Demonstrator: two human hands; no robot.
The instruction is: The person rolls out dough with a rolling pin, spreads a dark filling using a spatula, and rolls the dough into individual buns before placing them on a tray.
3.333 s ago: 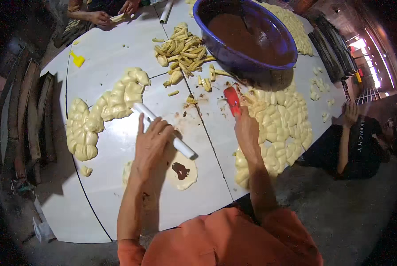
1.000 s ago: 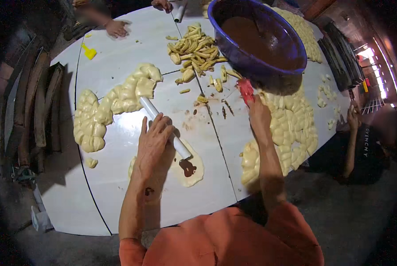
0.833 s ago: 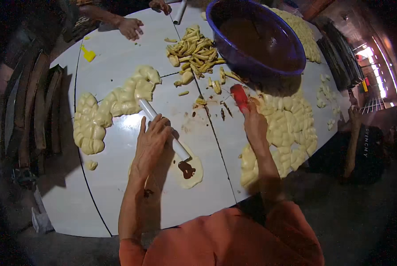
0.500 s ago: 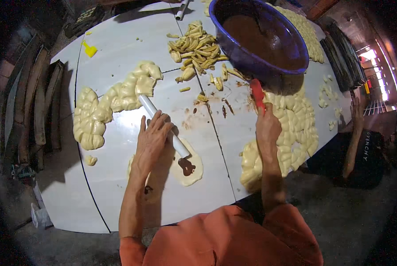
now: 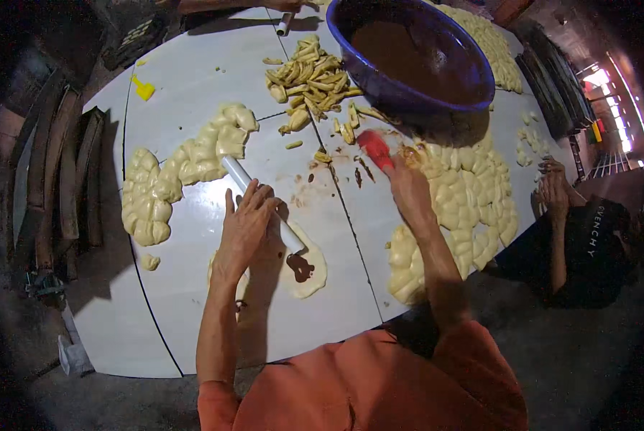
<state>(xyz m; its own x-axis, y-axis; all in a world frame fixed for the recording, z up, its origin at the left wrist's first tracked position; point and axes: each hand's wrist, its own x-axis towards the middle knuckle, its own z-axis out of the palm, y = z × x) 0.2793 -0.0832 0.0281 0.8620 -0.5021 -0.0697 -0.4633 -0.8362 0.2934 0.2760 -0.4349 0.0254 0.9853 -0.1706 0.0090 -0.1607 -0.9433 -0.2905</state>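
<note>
My left hand [image 5: 244,226] lies over a white tube-shaped rolling pin [image 5: 237,171], fingers stretched across it and thumb apart. The pin's near end touches a flattened oval of dough [image 5: 312,286] bearing a dark brown smear [image 5: 300,269]. A second flattened dough piece [image 5: 240,287] is partly hidden by my left forearm. My right hand [image 5: 412,192] is closed round the handle of a red spatula [image 5: 374,148]. Its broad head is over the brown-stained table, between strips of banana [image 5: 348,133] and many dough lumps [image 5: 473,179].
A blue-purple basin [image 5: 340,39] holds brown paste. Beside it lies a banana pile [image 5: 311,75]. More dough [image 5: 149,205] and a yellow tool [image 5: 144,89] lie left on the white table [image 5: 192,316]. Another person's hands [image 5: 552,190] are at the right edge; someone's arm [image 5: 221,6] is at the top.
My right hand has moved left with the red spatula, whose head now lies more sideways. My left hand stays on the rolling pin. The person at the right has brought both hands together.
</note>
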